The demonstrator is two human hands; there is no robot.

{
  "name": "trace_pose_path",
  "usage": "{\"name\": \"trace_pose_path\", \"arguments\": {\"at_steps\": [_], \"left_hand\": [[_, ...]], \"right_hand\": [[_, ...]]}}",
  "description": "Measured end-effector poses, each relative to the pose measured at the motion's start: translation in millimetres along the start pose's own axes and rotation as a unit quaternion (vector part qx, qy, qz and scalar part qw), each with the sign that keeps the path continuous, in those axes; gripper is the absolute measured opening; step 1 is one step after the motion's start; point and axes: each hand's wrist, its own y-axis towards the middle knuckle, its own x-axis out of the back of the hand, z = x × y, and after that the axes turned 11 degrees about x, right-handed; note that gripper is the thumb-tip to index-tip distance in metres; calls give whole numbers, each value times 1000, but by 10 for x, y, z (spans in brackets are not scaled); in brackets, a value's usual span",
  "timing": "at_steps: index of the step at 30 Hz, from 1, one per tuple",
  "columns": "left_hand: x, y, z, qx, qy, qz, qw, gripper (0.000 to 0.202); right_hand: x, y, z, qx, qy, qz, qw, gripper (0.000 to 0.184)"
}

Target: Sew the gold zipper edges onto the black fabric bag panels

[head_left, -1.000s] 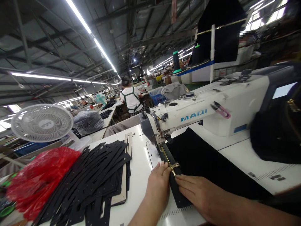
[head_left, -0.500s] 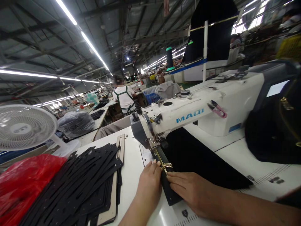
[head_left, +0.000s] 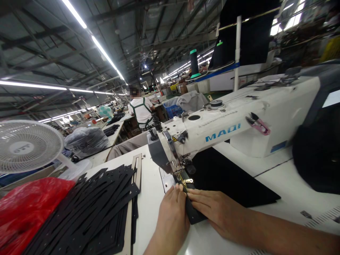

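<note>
A black strip [head_left: 195, 214] with a gold zipper lies under the presser foot of the white sewing machine [head_left: 225, 120]. The metal zipper pull [head_left: 188, 181] sits just in front of the foot. My left hand [head_left: 174, 209] is closed, its fingertips pressing the strip's left side close to the zipper. On the other side, my right hand [head_left: 212, 205] grips the strip's right edge, fingers together and thumb hidden. A large black fabric panel [head_left: 225, 177] spreads under the machine arm, beyond my right hand.
Left of the machine lie a pile of black cut pieces [head_left: 101, 205], a pale template [head_left: 136, 166] and a red plastic bag [head_left: 29, 202]. A white fan [head_left: 26, 145] stands behind them. Pink thread snips [head_left: 259, 124] rest on the machine body. Another person [head_left: 140, 108] is farther back.
The strip has slid forward under the foot, bringing the zipper pull nearer to it. Both hands moved along with the strip. The view has shifted slightly, so the machine appears farther right.
</note>
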Motion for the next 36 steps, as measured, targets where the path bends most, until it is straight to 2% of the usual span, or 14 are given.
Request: {"name": "trace_pose_path", "arguments": {"at_steps": [3, 7, 10, 12, 14, 16, 18, 21, 23, 28, 30, 34, 36], "left_hand": [[10, -14, -11, 13, -5, 5, 1000, 43], [16, -32, -2, 18, -20, -8, 1000, 40], [5, -43, 7, 20, -38, -2, 999, 43], [-14, -46, 15, 22, -54, 7, 998, 46], [-44, -46, 28, 23, -65, 14, 998, 50], [-88, -48, 49, 27, -68, 4, 997, 52], [-140, -53, 73, 34, -75, -24, 996, 52], [-187, -58, 88, 39, -85, -50, 994, 48], [-161, -55, 69, 39, -85, -43, 995, 47], [40, -13, -38, 43, -53, 16, 998, 46], [86, 1, -65, 49, -51, 28, 997, 46], [53, -19, -54, 57, -59, 22, 996, 46], [11, -51, -30, 64, -60, 16, 996, 47]], "right_hand": [[26, 17, -6, -11, 16, 31, 999, 39], [154, 79, 63, -43, 60, 38, 997, 38], [272, 127, 166, -69, 99, 23, 992, 34], [283, 159, 182, -105, 114, -8, 988, 22], [225, 209, 111, -162, 87, -41, 982, 22], [130, 283, -36, -220, 18, -54, 974, 17], [37, 363, -205, -266, -32, -40, 963, 10], [-56, 444, -380, -315, -25, -14, 949, 6], [-94, 457, -413, -334, -21, -13, 942, 3], [-172, 476, -423, -377, -25, -8, 926, 2], [-190, 533, -490, -391, -33, -13, 920, 7], [-144, 650, -628, -415, -39, -28, 908, 15], [-87, 621, -567, -392, -36, -35, 919, 17]]}}
